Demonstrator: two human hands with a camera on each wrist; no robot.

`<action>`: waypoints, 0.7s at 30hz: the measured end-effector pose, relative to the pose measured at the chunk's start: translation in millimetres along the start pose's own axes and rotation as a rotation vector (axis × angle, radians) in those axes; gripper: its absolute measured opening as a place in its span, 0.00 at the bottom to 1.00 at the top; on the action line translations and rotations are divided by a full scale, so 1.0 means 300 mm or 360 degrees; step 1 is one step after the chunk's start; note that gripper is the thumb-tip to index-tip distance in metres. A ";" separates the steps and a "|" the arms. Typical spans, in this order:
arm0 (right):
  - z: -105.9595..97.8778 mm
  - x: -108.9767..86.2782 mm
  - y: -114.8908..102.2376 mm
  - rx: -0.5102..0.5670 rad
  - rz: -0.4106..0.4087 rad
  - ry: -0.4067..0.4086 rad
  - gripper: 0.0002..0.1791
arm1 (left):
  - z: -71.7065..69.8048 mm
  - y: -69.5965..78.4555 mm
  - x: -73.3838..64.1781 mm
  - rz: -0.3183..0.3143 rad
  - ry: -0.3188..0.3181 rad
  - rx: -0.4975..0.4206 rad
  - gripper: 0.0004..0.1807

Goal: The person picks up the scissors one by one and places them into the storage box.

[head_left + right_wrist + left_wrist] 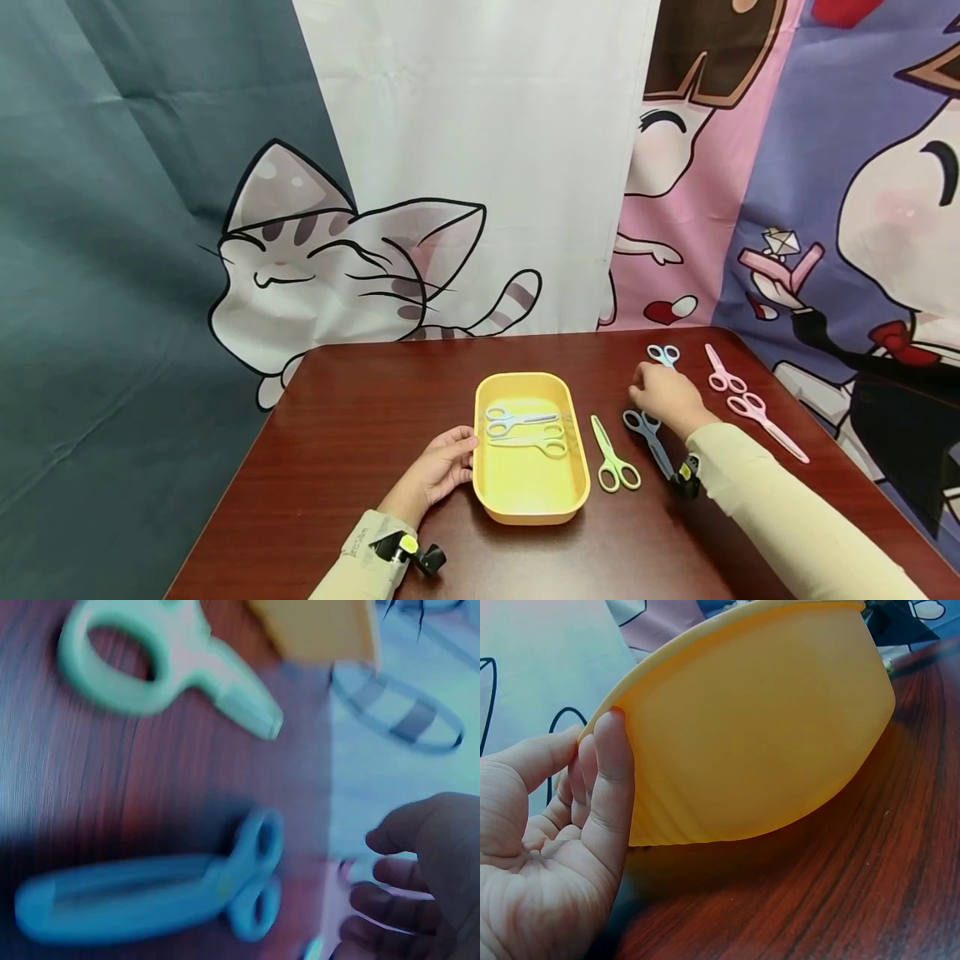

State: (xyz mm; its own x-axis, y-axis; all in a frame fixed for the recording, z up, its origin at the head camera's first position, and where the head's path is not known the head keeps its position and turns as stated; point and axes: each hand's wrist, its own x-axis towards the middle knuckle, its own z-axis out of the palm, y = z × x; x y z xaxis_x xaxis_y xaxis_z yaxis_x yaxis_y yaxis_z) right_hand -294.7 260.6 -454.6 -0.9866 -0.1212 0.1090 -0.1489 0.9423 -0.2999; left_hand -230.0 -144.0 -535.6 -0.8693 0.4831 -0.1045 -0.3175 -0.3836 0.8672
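A yellow plastic tray (528, 492) stands on the table, holding light blue scissors (536, 418) and yellow-green scissors (517, 442). My left hand (442, 468) grips its left rim, thumb on top and fingers against the outer wall (757, 735). My right hand (671, 398) hovers over the back right of the table with loosely bent fingers, nothing in them. Just beyond it lie other light blue scissors (664, 356), partly covered by the hand. Dark blue scissors (658, 454) lie below the right wrist, their blade end overlapped by the wrist camera.
Green scissors (611, 460) lie between the tray and the dark blue pair. Two pink scissors (717, 367) are near the table's right edge. Behind the brown table (360, 400) hangs a cartoon-printed cloth (480, 125).
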 end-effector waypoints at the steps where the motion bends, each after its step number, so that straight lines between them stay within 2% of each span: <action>1: 0.005 0.010 0.028 -0.0017 0.0023 0.0021 0.10 | -0.001 0.001 0.000 -0.0001 0.0001 0.0003 0.07; 7: 0.049 0.063 0.163 -0.0059 0.0162 0.0145 0.16 | -0.007 0.011 -0.014 -0.0011 0.0001 0.0025 0.06; 10: 0.068 0.086 0.205 -0.0030 0.0254 0.0140 0.17 | -0.010 0.016 -0.020 -0.0005 -0.0009 0.0018 0.05; 15: 0.078 0.104 0.238 -0.0009 0.0367 0.0092 0.12 | -0.009 0.017 -0.016 -0.0004 -0.0027 -0.0002 0.02; 21: 0.077 0.109 0.259 0.0062 0.0440 0.0101 0.10 | -0.009 0.011 -0.002 -0.0028 -0.0028 -0.0010 0.04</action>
State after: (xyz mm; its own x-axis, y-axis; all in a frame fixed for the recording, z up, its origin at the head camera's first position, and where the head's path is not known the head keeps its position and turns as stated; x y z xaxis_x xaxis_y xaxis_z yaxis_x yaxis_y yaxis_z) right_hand -340.2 322.6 -496.2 -0.9842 0.1598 0.0766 0.1218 0.9240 -0.3624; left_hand -231.7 -147.6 -533.8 -0.8567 0.5037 -0.1108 -0.3349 -0.3798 0.8623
